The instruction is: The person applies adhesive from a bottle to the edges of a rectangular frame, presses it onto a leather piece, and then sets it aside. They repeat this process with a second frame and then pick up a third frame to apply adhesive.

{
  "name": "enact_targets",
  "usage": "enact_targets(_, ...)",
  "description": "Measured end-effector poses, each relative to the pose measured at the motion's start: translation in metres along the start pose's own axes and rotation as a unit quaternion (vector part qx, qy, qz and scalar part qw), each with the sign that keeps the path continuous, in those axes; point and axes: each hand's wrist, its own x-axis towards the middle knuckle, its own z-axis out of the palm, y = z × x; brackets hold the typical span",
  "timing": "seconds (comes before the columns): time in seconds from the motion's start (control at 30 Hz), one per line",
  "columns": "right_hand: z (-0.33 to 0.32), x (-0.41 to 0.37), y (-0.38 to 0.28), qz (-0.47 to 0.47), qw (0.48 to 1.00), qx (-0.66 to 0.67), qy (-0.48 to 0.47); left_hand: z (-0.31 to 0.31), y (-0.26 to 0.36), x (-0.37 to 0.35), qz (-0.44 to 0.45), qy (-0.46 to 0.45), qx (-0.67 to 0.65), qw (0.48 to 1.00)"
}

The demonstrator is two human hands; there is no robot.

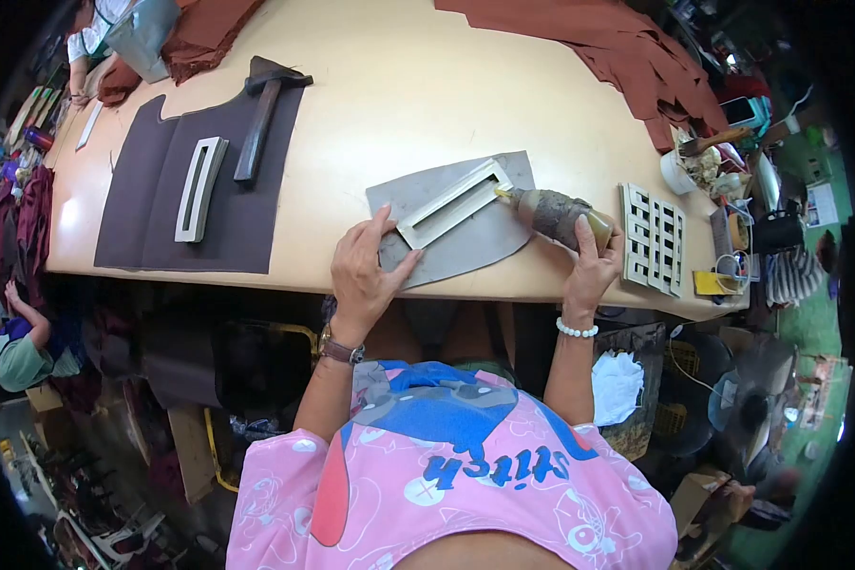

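My left hand [361, 271] pinches the lower left end of a cream rectangular frame [446, 198] with a long slot, thumb on one side and fingers on the other. The frame lies on a grey flat piece of material [484, 245] on the table. In my right hand [594, 266] is a squeeze bottle [553, 215], tilted on its side and wrapped in dark material. Its yellow nozzle reaches the upper right end of the frame.
To the left, a similar slotted frame [216, 180] and a hammer [256, 133] lie on a dark sheet [142, 209]. A stack of slotted frames [652, 237] sits right of my hand. Reddish-brown material [589, 43] covers the far table [370, 76] edge. Other people [33, 351] are at the left.
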Motion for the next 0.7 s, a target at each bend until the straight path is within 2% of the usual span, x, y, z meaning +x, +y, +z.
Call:
enact_targets(0.23,0.017,-0.039,-0.011,0.015,0.999,0.006,-0.040,-0.005,0.003,0.002,-0.009,-0.002,-0.028,1.000)
enact_targets(0.5,0.030,-0.079,-0.026,0.034,0.994,-0.010,-0.106,-0.003,-0.001,0.002,-0.083,-0.012,-0.073,0.994)
enact_targets(0.63,0.033,-0.077,-0.025,0.107,0.983,0.025,-0.148,-0.003,-0.001,0.003,-0.094,-0.020,-0.074,0.993)
enact_targets(0.7,0.022,-0.061,-0.018,0.229,0.960,0.092,-0.135,-0.004,0.000,0.003,-0.099,-0.020,-0.071,0.992)
